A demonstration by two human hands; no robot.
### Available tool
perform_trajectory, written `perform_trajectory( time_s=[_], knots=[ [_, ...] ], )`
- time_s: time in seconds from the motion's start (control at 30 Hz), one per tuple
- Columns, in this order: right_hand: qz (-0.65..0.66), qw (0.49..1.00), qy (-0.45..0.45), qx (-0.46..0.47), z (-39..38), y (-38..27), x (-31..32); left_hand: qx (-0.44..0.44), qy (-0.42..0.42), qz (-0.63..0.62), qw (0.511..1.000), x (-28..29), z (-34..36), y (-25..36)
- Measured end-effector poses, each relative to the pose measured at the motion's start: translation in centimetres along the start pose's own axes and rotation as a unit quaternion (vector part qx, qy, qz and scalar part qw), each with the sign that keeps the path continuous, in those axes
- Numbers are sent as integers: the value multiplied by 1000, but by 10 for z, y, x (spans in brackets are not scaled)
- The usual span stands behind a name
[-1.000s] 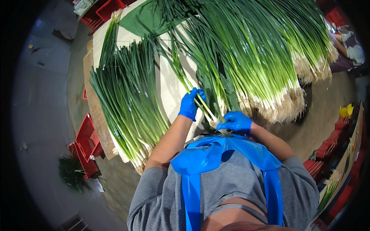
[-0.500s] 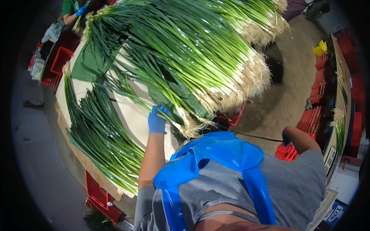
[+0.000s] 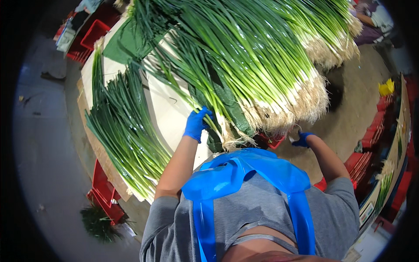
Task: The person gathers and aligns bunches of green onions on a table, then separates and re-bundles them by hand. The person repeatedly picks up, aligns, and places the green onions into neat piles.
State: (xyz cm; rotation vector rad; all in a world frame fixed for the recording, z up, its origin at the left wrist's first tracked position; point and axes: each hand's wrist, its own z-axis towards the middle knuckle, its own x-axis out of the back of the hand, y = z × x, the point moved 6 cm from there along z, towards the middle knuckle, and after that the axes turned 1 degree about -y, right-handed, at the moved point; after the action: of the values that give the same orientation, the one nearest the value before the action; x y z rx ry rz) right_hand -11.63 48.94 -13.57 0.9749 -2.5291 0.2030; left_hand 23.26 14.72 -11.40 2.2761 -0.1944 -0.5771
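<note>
My left hand [image 3: 198,123], in a blue glove, is closed round a few green onions [image 3: 185,97] near their lower stalks. Their pale, rooty ends [image 3: 229,137] point toward my blue apron [image 3: 227,177]. Off the table's edge to the right is my right hand [image 3: 302,139], also gloved in blue, its fingers curled. A small pale bit shows at its fingertips, too small to name. Beyond my left hand lies a big heap of green onions [image 3: 262,65], roots facing right. To the left a separate pile of green onions [image 3: 126,126] rests on the pale tabletop [image 3: 162,114].
Green cloth [image 3: 124,43] lies partly under the heap. Red crates [image 3: 104,187] stand below the table's left edge, with more red crates [image 3: 360,163] stacked at the right. A yellow object [image 3: 386,88] sits at far right. Another person's arm [image 3: 365,18] shows at the top right.
My right hand has come forward and inward from beside my body toward the heap's root ends. The left hand keeps its hold on the stalks. The whole view has shifted.
</note>
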Motion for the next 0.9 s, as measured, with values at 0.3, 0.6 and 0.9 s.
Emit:
perform_trajectory(
  time_s=[0.3, 0.6, 0.9],
  knots=[
    [86, 870, 196, 445, -105, -279, 95, 18, 17, 172, 985, -33, -10, -17],
    [318, 862, 118, 377, -45, -349, 82, -87, -123, -17, 988, -57, -39, 11],
    [553, 751, -76, 352, -35, -345, 45, -17, -101, -103, 989, -8, -19, -53]
  ],
)
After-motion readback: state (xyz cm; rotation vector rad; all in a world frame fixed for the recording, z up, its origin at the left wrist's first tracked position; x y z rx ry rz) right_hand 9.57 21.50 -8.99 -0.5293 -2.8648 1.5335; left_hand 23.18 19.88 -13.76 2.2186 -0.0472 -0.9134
